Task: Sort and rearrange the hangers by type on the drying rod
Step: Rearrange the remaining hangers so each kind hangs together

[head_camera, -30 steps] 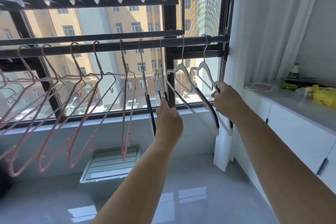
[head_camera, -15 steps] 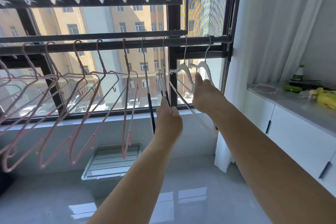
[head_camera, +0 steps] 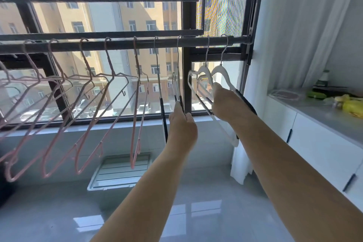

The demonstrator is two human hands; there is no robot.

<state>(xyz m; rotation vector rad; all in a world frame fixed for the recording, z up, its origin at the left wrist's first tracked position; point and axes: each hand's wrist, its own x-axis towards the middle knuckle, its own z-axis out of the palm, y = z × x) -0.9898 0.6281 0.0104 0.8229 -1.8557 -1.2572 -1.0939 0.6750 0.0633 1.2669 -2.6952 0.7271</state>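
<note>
Hangers (head_camera: 220, 69) on rod (head_camera: 121, 44), counter (head_camera: 324, 116) rightward.

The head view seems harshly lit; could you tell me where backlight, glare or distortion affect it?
In the head view, window backlight leaves the drying rod dark; in the head view, coloured moiré covers the insect screen; in the head view, the glossy floor mirrors bright window panes; in the head view, the pink hangers at the left edge look soft.

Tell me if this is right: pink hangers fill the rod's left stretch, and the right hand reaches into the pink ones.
Not quite. In the head view the right hand reaches into the white hangers at the right end of the rod; the pink hangers do fill the left stretch.
</note>
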